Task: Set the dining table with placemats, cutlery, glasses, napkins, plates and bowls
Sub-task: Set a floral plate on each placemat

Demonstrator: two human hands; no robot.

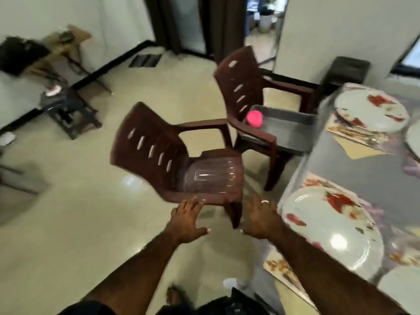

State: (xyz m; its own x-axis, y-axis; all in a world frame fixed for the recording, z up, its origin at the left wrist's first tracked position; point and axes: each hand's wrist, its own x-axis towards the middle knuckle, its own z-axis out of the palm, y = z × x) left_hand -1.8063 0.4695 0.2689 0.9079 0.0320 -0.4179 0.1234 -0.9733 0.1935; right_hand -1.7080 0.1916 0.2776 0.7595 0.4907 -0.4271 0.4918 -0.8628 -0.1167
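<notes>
The dining table (363, 169) fills the right side, under a clear cover. A flowered plate (329, 230) lies on a placemat (281, 269) near me, and a second flowered plate (372, 110) lies on a placemat (354, 133) farther back, with a yellow napkin (359, 150) beside it. My left hand (188, 221) and my right hand (261, 219) reach forward with fingers spread, empty, just short of the front edge of a brown plastic chair (181, 162). The picture is blurred by motion.
A second brown chair (247, 92) stands behind, carrying a grey tray (286, 123) with a pink object (254, 118) in it. A dark stool (68, 114) and a wooden folding table (63, 48) stand at the left wall. Open tiled floor lies left of the chairs.
</notes>
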